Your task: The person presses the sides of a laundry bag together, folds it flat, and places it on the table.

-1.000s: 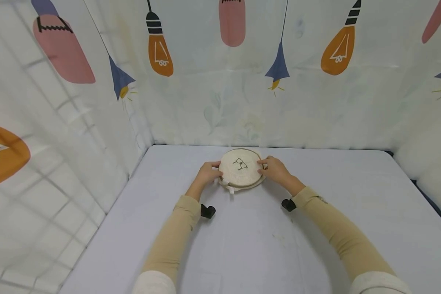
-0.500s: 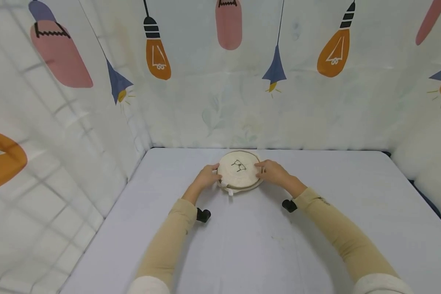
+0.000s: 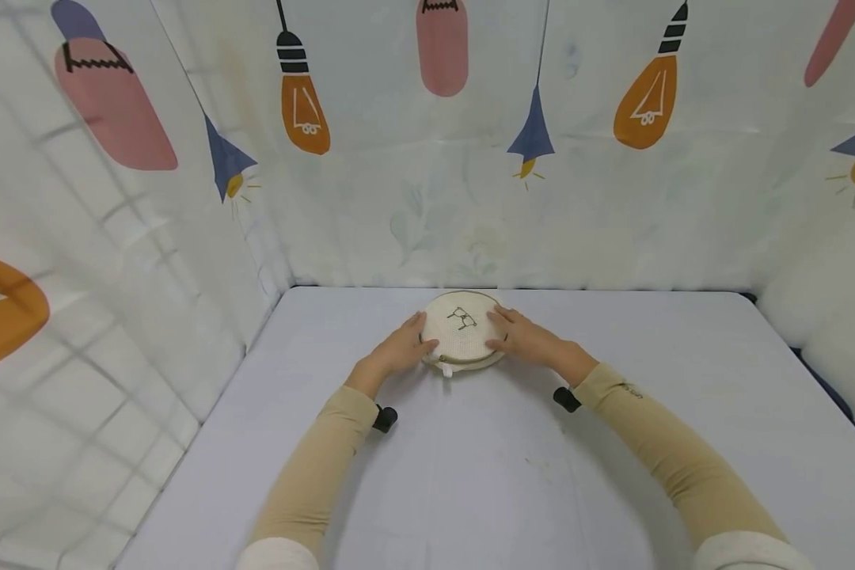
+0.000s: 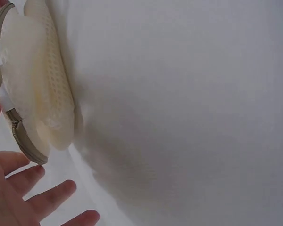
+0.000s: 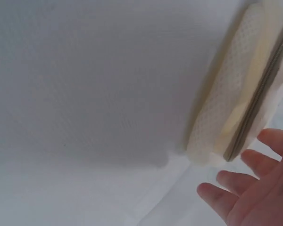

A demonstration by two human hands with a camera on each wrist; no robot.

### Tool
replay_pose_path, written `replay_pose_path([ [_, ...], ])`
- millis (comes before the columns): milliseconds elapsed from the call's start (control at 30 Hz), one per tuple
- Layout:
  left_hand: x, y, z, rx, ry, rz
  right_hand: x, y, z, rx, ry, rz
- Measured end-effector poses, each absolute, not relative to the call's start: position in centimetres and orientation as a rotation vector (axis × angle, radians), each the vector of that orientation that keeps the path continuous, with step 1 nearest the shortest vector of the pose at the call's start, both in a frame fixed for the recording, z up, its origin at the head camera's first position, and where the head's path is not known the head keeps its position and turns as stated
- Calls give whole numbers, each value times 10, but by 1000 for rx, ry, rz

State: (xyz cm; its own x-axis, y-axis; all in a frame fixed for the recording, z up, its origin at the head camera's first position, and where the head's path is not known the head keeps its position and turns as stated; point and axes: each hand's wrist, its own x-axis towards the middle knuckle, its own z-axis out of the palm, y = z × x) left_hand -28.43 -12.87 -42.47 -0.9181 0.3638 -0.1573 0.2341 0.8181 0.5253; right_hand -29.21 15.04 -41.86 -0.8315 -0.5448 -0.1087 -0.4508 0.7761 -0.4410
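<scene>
A round cream zippered mesh bag point(image 3: 463, 331) lies near the table's far edge, a dark line drawing like a pair of glasses on its top. My left hand point(image 3: 397, 346) is at its left side, fingers spread, thumb at the near rim. On the opposite side my right hand point(image 3: 530, 339) has its fingers spread along the rim. The left wrist view shows the bag's zipper point(image 4: 26, 141) with the left fingertips beside it. Thick mesh padding point(image 5: 226, 89) appears in the right wrist view, near the loosely extended right fingers. Neither hand curls round the bag.
A white cloth covers the table point(image 3: 499, 475). Behind it hangs a curtain point(image 3: 370, 214) printed with bulbs and lamps, and another sheet closes the left side. Dark wrist camera mounts point(image 3: 385, 418) sit beneath the sleeves.
Both hands have loosened from the bag's edges, and their fingers have spread out. The bag stays almost in place; the head view has shifted slightly.
</scene>
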Motion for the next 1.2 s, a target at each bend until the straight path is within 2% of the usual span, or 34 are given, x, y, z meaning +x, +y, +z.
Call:
replay_pose_path([
  [533, -287, -124, -428, 646, 2847, 305, -302, 147, -429, -913, 2731, -398],
  [1200, -293, -108, -429, 647, 2805, 191, -309, 139, -431, -907, 2680, -319],
])
